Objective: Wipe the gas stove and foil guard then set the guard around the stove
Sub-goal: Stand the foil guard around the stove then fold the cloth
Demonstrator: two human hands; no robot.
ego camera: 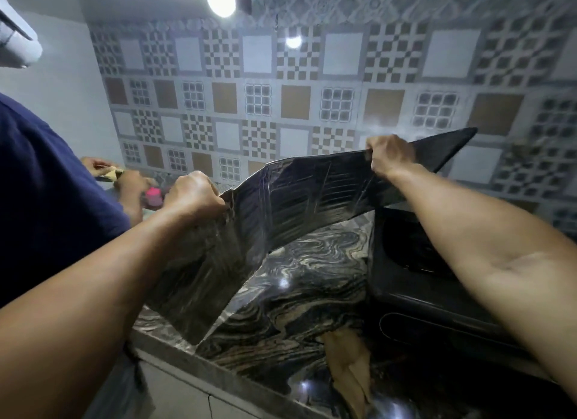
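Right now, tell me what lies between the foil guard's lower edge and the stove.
Head view: only bare marbled countertop between the foil guard and the stove.

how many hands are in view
4: the left hand and right hand grip the foil guard; a second person's two hands are at far left, partly hidden.
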